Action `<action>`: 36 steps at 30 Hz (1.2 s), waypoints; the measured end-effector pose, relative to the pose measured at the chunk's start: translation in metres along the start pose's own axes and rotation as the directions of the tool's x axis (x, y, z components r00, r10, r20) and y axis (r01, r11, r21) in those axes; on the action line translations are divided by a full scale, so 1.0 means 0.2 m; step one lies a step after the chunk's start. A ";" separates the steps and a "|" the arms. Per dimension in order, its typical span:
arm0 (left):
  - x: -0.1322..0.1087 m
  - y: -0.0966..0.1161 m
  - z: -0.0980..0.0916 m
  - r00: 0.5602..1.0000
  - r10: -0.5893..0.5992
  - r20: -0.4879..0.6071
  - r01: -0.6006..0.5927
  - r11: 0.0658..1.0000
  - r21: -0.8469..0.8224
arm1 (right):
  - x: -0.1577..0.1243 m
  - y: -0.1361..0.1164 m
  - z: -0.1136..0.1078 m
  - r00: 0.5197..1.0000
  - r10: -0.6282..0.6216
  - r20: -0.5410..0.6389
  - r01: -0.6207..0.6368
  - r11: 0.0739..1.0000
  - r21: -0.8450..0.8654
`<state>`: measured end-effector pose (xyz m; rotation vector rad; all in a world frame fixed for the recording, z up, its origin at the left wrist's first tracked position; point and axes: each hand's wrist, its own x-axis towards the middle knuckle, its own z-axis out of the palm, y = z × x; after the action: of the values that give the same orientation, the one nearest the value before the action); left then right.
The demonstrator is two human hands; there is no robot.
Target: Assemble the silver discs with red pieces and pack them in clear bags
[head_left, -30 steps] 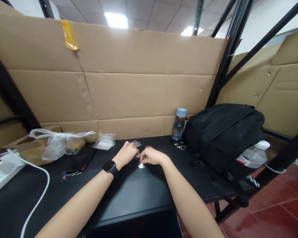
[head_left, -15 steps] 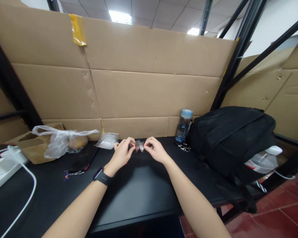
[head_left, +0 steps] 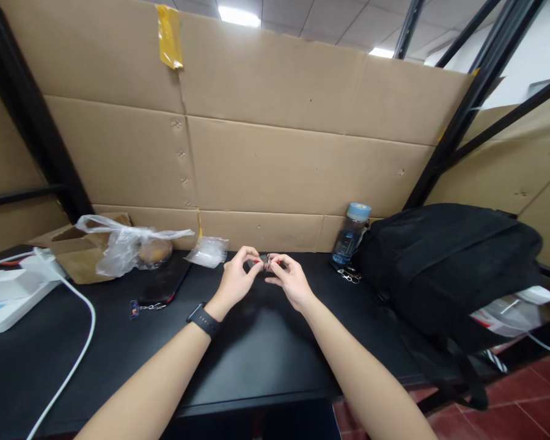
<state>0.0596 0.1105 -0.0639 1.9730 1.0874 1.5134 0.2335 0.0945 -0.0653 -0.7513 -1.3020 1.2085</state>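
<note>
My left hand (head_left: 238, 275), with a dark watch (head_left: 203, 319) on its wrist, pinches the left side of a small, clear, shiny plastic packet (head_left: 266, 263) with red parts at its edges. On the packet's right side the fingertips of my right hand (head_left: 294, 282) are closed. The packet is held above the far part of the black table (head_left: 256, 373); what is inside it is too small to make out. Left of my hands lies a clear plastic bag (head_left: 209, 252) with whitish contents.
At the left are a white power strip (head_left: 18, 299) with a cable, a paper bag (head_left: 80, 260), a knotted plastic bag (head_left: 119, 250) and a black pouch (head_left: 167, 282). A water bottle (head_left: 351, 235) and a black backpack (head_left: 444, 269) stand right. Cardboard (head_left: 293, 171) walls the back.
The view has shifted, so the surroundings sit further right. My hands have drawn closer together around the plastic packet, and both still pinch it.
</note>
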 end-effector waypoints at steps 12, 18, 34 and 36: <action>-0.03 -0.03 0.03 0.999 -0.029 0.017 0.028 0.997 0.072 | 0.00 -0.05 -0.05 0.982 0.151 0.109 -0.153 0.988 0.011; -0.02 -0.04 0.03 0.998 -0.013 0.057 0.007 0.995 0.100 | 0.00 -0.03 -0.07 0.978 0.171 0.124 -0.174 0.985 0.015; -0.03 -0.17 0.04 0.949 -0.088 0.304 -0.170 0.668 0.724 | 0.08 -0.12 -0.25 0.974 -0.126 -0.186 0.073 0.961 -0.268; -0.03 -0.17 0.06 0.932 -0.091 0.352 -0.199 0.683 0.703 | 0.08 -0.12 -0.26 0.969 -0.144 -0.203 0.082 0.955 -0.286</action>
<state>0.0587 0.1289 -0.0959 2.6828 1.6340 0.6795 0.2871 0.1148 -0.0469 -0.9693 -1.3214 0.8326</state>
